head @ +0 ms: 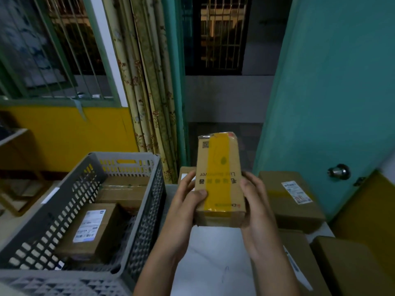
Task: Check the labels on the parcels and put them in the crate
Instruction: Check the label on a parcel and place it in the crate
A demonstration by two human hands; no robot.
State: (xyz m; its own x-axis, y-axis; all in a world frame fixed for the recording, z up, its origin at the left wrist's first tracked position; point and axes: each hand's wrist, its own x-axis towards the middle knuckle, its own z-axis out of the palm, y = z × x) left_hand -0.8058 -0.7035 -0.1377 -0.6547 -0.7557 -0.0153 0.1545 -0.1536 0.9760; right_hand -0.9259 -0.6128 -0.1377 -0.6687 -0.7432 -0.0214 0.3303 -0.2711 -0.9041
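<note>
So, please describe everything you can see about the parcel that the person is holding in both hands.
The held parcel is a long brown cardboard box with a wide yellow tape band along its upper face and clear wrap crumpled at both ends. A small square code sits near its far left corner, and the printed text reads upside down from here. It is raised above the white table, long axis pointing away. The left hand grips its left edge, thumb on top; the right hand cups the right side. No shipping label shows on this face.

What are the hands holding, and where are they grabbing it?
A small cardboard parcel with yellow tape. The left hand and right hand grip its two long sides, near the lower end.
</note>
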